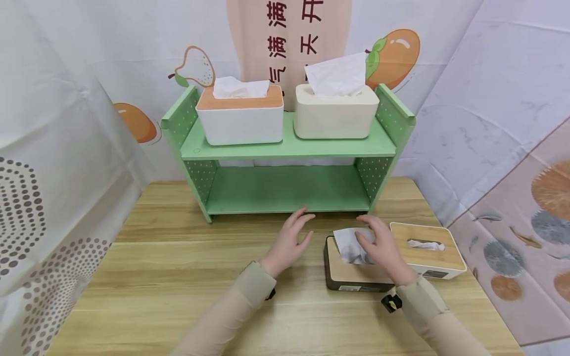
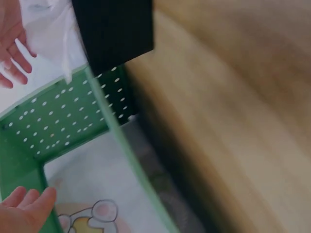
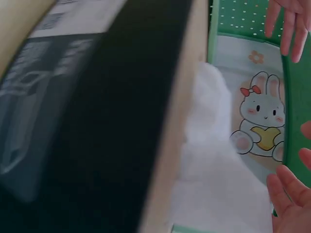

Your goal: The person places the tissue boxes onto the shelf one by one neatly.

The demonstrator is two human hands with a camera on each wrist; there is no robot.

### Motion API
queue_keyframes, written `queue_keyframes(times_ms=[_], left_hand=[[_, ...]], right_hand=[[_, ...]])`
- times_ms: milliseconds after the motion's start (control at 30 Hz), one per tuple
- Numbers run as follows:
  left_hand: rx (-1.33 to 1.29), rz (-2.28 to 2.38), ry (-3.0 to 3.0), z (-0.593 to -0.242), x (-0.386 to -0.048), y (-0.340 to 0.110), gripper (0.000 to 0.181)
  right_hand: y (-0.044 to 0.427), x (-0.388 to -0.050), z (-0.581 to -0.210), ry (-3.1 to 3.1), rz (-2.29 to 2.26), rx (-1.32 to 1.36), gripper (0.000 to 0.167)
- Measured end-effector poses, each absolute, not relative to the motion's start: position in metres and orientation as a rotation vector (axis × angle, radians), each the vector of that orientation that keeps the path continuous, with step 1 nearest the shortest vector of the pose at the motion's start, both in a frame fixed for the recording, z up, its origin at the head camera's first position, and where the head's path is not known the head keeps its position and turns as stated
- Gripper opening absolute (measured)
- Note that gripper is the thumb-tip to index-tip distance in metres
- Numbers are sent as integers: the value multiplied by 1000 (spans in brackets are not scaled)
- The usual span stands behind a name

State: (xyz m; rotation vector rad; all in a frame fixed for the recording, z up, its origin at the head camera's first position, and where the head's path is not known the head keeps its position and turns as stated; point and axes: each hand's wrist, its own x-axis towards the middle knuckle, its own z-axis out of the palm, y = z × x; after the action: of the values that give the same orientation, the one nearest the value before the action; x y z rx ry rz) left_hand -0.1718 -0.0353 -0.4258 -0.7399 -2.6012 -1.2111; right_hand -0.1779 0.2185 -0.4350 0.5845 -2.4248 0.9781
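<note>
On the wooden table a dark-sided tissue box [image 1: 352, 274] with a light wood-coloured lid stands right of centre, a white tissue [image 1: 349, 247] poking up from its slot. My right hand [image 1: 385, 249] hovers over this box's right part, fingers spread and bent loosely beside the tissue. Whether it touches the tissue cannot be told. To the left of the box, my left hand [image 1: 285, 244] is held above the table with parted fingers and nothing in it. The dark box [image 3: 116, 126] fills much of the right wrist view, blurred, with its tissue [image 3: 209, 145].
A green two-tier shelf [image 1: 289, 155] stands behind. Its upper tier bears a white tissue box [image 1: 242, 121] with a wooden lid and a cream tissue box [image 1: 334, 116]. A white, wood-topped tissue box [image 1: 427, 247] lies at the right. Printed cloth [image 1: 80, 99] hangs around the table.
</note>
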Motion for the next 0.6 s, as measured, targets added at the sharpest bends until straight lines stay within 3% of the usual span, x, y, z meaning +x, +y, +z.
queue_keyframes(times_ms=[600], left_hand=[[-774,-1335,-2910,-461,-151,2,72]], right_hand=[[261,-141,-455,-2683,1036,378,73]])
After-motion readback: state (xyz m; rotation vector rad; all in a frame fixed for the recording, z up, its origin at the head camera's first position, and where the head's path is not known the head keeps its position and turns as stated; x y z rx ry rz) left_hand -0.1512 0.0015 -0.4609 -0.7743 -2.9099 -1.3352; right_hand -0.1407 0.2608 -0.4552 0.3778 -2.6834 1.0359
